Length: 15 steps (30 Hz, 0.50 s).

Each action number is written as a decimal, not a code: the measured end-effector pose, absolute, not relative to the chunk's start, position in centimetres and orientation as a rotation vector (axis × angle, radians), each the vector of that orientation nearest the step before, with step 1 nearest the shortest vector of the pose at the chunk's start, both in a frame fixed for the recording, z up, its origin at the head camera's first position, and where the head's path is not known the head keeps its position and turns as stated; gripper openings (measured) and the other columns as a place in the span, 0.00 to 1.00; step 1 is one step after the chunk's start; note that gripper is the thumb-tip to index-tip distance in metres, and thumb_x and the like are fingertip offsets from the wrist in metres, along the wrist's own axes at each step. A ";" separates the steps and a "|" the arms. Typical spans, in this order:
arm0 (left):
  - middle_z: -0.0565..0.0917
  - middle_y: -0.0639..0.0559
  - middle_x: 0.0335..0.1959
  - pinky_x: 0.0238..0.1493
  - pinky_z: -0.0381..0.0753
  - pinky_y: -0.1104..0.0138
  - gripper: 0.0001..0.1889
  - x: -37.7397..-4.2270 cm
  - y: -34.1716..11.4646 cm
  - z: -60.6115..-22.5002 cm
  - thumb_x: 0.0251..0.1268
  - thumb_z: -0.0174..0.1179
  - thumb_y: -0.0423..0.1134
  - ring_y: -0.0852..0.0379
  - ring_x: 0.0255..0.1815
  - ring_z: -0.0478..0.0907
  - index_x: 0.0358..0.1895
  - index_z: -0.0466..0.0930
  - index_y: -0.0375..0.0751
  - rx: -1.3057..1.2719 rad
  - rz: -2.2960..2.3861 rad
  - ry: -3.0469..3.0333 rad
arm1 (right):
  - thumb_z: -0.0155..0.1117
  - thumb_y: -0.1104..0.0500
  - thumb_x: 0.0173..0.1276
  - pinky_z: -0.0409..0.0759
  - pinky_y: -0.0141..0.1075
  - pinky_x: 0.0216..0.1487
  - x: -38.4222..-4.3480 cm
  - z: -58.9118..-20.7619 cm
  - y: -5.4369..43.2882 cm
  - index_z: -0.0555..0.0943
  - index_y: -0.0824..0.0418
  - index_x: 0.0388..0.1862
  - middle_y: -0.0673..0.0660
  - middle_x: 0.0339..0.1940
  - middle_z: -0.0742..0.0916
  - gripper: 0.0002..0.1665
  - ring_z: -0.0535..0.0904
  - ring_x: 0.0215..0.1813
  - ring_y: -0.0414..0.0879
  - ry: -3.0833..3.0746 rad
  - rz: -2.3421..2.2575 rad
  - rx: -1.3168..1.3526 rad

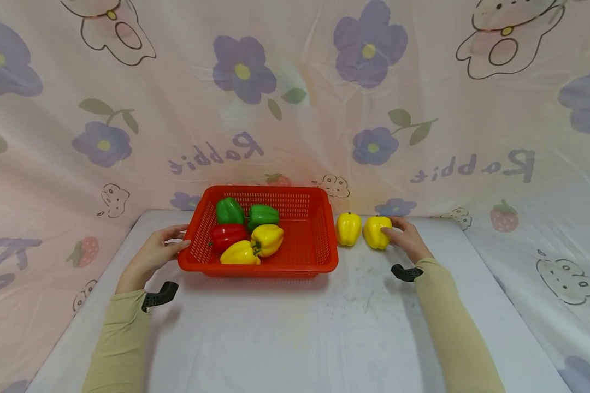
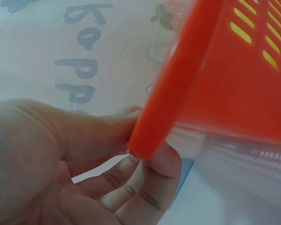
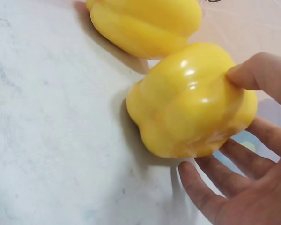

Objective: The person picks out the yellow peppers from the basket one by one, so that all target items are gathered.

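Observation:
A red plastic basket stands on the table. My left hand pinches its left rim, with the thumb on one side and fingers curled under the other, as the left wrist view shows. Inside lie a green bell pepper, another green bell pepper, a red bell pepper and two yellow bell peppers. Right of the basket, my right hand holds a yellow bell pepper, thumb on its side and fingers around the far side. Another yellow bell pepper stands between it and the basket.
A white cloth covers the table. Behind it hangs a patterned curtain with flowers and rabbits, meeting the table's back edge close behind the basket. A black wrist mount sits at the left cuff, a similar one at the right.

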<state>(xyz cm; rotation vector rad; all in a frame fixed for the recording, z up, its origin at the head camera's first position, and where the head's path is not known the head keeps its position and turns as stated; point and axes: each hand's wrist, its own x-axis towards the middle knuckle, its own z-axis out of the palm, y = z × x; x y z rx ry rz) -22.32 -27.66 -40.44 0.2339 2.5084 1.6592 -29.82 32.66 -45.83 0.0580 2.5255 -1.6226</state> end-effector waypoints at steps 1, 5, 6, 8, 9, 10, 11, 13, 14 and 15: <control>0.68 0.25 0.55 0.38 0.82 0.68 0.29 -22.3 -27.7 -40.5 0.69 0.54 0.30 0.54 0.40 0.81 0.69 0.56 0.23 0.233 1.661 2.508 | 0.59 0.47 0.70 0.65 0.53 0.65 -29.8 -45.9 32.6 0.55 0.64 0.75 0.66 0.73 0.60 0.43 0.61 0.68 0.62 2.520 -1.629 0.063; 0.68 0.25 0.55 0.38 0.82 0.68 0.29 -22.4 -27.7 -40.6 0.70 0.54 0.30 0.52 0.41 0.81 0.69 0.57 0.23 0.238 1.662 2.510 | 0.59 0.47 0.71 0.66 0.52 0.64 -29.9 -46.0 32.6 0.54 0.63 0.75 0.66 0.73 0.60 0.43 0.61 0.67 0.62 2.505 -1.651 0.067; 0.68 0.25 0.55 0.38 0.82 0.68 0.29 -22.4 -27.8 -40.6 0.70 0.54 0.30 0.51 0.41 0.81 0.69 0.57 0.23 0.240 1.660 2.512 | 0.59 0.47 0.71 0.67 0.52 0.64 -29.9 -46.0 32.6 0.54 0.63 0.75 0.66 0.73 0.60 0.43 0.62 0.67 0.62 2.503 -1.654 0.068; 0.68 0.25 0.55 0.38 0.82 0.67 0.29 -22.4 -27.8 -40.6 0.70 0.54 0.30 0.50 0.41 0.81 0.69 0.56 0.23 0.240 1.659 2.511 | 0.59 0.48 0.71 0.67 0.52 0.64 -29.9 -46.1 32.6 0.54 0.63 0.75 0.67 0.72 0.60 0.42 0.62 0.67 0.62 2.495 -1.668 0.064; 0.68 0.25 0.55 0.38 0.82 0.67 0.29 -22.4 -27.8 -40.6 0.70 0.54 0.30 0.50 0.42 0.81 0.69 0.56 0.23 0.239 1.657 2.512 | 0.59 0.48 0.71 0.67 0.52 0.64 -29.9 -46.1 32.6 0.54 0.64 0.75 0.67 0.73 0.60 0.42 0.61 0.67 0.62 2.497 -1.667 0.062; 0.68 0.25 0.55 0.38 0.82 0.67 0.29 -22.4 -27.8 -40.6 0.70 0.54 0.30 0.49 0.42 0.81 0.69 0.56 0.23 0.237 1.655 2.513 | 0.59 0.48 0.71 0.66 0.52 0.64 -29.9 -46.0 32.6 0.54 0.64 0.75 0.67 0.73 0.59 0.42 0.61 0.67 0.62 2.497 -1.666 0.059; 0.68 0.25 0.55 0.38 0.82 0.67 0.29 -22.4 -27.7 -40.6 0.70 0.54 0.30 0.49 0.42 0.81 0.69 0.56 0.23 0.234 1.652 2.514 | 0.59 0.49 0.71 0.66 0.53 0.64 -29.9 -46.0 32.6 0.54 0.64 0.75 0.67 0.73 0.59 0.42 0.61 0.67 0.62 2.496 -1.671 0.059; 0.68 0.25 0.56 0.39 0.82 0.67 0.29 -22.3 -27.7 -40.5 0.70 0.54 0.30 0.48 0.43 0.81 0.69 0.56 0.23 0.227 1.646 2.517 | 0.59 0.49 0.71 0.66 0.53 0.64 -29.8 -46.0 32.6 0.53 0.64 0.75 0.68 0.73 0.59 0.42 0.61 0.68 0.63 2.495 -1.672 0.050; 0.68 0.26 0.56 0.39 0.82 0.67 0.29 -22.4 -27.7 -40.5 0.70 0.54 0.31 0.48 0.43 0.81 0.69 0.56 0.24 0.220 1.639 2.520 | 0.59 0.48 0.71 0.66 0.53 0.64 -29.8 -45.9 32.7 0.53 0.64 0.75 0.68 0.73 0.59 0.43 0.61 0.68 0.63 2.496 -1.669 0.055; 0.68 0.26 0.56 0.39 0.82 0.67 0.29 -22.4 -27.7 -40.5 0.70 0.54 0.31 0.49 0.43 0.81 0.69 0.56 0.24 0.216 1.632 2.524 | 0.59 0.48 0.71 0.66 0.53 0.64 -29.8 -45.9 32.7 0.53 0.64 0.75 0.68 0.73 0.59 0.43 0.61 0.68 0.63 2.496 -1.665 0.060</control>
